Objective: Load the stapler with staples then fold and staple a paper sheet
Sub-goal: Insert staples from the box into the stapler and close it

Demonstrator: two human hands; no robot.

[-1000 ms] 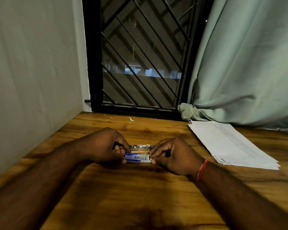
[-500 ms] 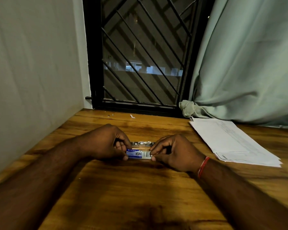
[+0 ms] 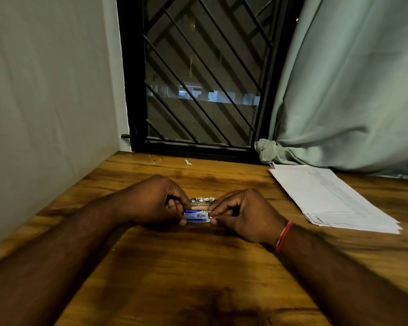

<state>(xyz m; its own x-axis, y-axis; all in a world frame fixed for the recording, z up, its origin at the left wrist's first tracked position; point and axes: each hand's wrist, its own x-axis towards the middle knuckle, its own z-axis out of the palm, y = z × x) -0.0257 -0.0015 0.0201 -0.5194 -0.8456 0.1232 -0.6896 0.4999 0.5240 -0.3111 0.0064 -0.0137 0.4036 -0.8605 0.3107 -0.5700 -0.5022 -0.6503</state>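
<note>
A small blue and white staple box (image 3: 196, 215) lies between my hands on the wooden table (image 3: 198, 267). My left hand (image 3: 154, 201) grips its left end with thumb and fingers. My right hand (image 3: 243, 214) pinches the box's right end, where a pale inner part shows. Just behind the box lies the shiny metal stapler (image 3: 202, 200), mostly hidden by my fingers. A stack of white paper sheets (image 3: 327, 196) lies on the table to the right.
A grey wall (image 3: 45, 102) runs along the table's left side. Behind the table are a black window grille (image 3: 198, 78) and a green curtain (image 3: 351, 78) that hangs down to the paper stack. A small white scrap (image 3: 188, 162) lies near the window.
The hands stay on the staple box; the blue sleeve covers more of it now, with less of the pale inner part showing. The camera has tilted slightly.
</note>
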